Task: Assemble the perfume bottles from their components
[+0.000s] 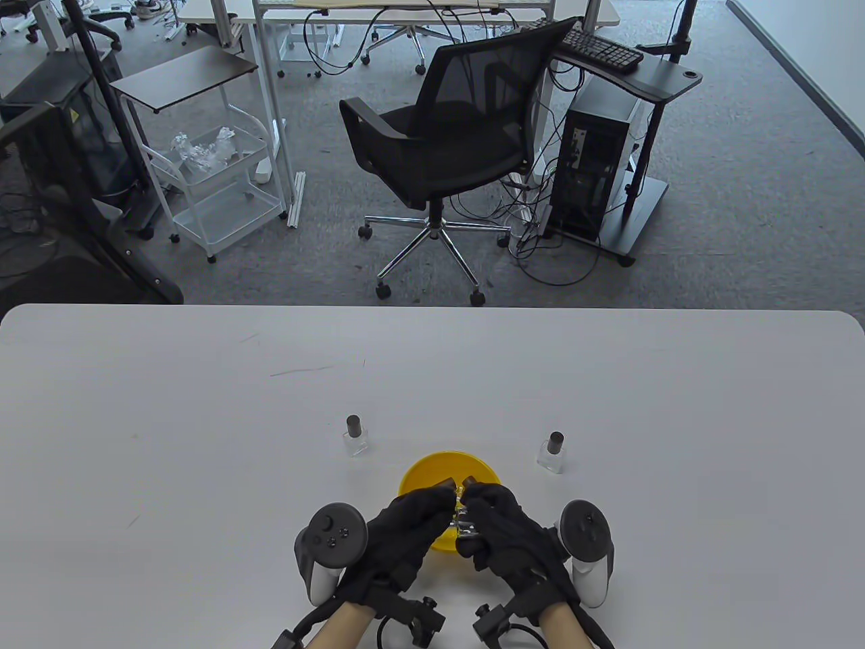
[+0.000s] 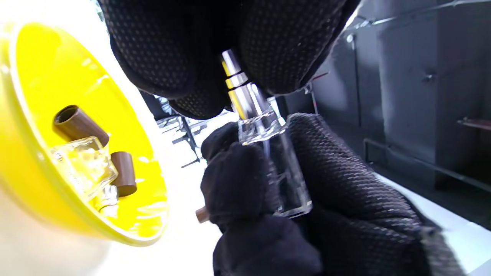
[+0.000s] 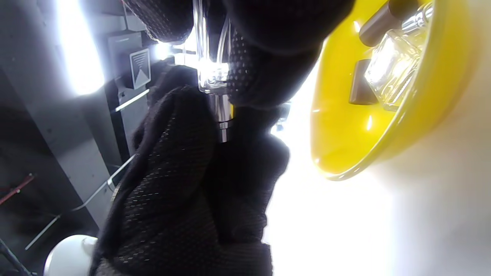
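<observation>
Table view: a yellow bowl sits on a white table, near the edge closest to the person. Both gloved hands meet just over the bowl's near rim. The left hand and the right hand hold a small clear glass bottle between them. Two finished perfume bottles with dark caps stand beyond the bowl — one to its left, one to its right — each apart from it. A black office chair stands on the carpet past the table.

Left wrist view: the left hand's fingertips pinch a silver spray pump seated in the neck of the clear bottle. The right hand's fingers are curled round the bottle's body. Left of the hands, the bowl holds two brown caps and another clear bottle.

Right wrist view: the right hand's fingers grip the glass bottle; below it the left hand is wrapped round the silver pump. The bowl lies to the right, with a bottle and caps inside.
</observation>
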`<state>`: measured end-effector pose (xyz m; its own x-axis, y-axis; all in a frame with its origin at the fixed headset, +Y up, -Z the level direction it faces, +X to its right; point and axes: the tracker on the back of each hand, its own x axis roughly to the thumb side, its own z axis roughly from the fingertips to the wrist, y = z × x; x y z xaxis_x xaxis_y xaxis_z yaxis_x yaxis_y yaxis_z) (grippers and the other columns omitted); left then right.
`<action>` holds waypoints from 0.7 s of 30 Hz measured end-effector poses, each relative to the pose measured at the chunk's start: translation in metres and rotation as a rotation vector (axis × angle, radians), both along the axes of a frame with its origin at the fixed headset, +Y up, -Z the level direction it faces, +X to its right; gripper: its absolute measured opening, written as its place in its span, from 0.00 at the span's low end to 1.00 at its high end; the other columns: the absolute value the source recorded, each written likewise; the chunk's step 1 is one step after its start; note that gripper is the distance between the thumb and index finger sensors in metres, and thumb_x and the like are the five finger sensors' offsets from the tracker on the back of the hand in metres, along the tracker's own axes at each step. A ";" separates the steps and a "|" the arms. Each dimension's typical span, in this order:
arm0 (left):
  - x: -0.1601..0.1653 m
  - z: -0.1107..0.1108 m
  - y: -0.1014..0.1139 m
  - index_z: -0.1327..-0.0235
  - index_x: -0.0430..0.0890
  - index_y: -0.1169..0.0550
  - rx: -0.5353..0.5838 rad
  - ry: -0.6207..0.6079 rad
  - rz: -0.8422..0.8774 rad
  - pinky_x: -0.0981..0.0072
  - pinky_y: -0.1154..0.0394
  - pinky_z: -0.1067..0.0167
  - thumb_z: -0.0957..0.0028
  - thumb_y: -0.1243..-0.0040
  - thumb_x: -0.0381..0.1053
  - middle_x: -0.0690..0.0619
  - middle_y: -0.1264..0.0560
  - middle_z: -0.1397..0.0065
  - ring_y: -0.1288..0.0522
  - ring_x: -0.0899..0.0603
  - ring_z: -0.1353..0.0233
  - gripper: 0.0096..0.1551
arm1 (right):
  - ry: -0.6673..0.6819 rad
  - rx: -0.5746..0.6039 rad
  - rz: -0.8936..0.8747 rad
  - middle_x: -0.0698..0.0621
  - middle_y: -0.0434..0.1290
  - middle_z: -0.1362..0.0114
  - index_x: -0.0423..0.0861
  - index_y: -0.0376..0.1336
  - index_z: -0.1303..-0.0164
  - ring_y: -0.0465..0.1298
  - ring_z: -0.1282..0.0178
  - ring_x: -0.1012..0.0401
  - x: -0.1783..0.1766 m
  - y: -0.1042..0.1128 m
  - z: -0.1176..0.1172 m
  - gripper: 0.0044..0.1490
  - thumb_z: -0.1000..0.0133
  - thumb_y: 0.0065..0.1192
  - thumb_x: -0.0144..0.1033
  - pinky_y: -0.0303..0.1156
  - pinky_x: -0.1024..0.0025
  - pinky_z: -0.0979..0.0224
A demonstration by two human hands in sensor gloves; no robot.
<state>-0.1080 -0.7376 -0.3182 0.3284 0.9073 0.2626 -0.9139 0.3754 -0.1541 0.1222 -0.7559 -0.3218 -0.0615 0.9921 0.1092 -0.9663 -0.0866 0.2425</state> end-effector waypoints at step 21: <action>-0.004 0.002 0.007 0.50 0.61 0.15 0.035 -0.032 0.025 0.60 0.19 0.42 0.53 0.28 0.48 0.60 0.18 0.39 0.18 0.45 0.38 0.17 | 0.006 -0.033 -0.028 0.37 0.71 0.35 0.37 0.55 0.25 0.80 0.55 0.52 0.001 -0.001 -0.001 0.27 0.30 0.50 0.38 0.78 0.75 0.58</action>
<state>-0.1125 -0.7306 -0.3160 0.2970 0.9051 0.3044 -0.9179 0.3584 -0.1703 0.1236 -0.7565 -0.3223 -0.0331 0.9965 0.0762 -0.9666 -0.0513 0.2510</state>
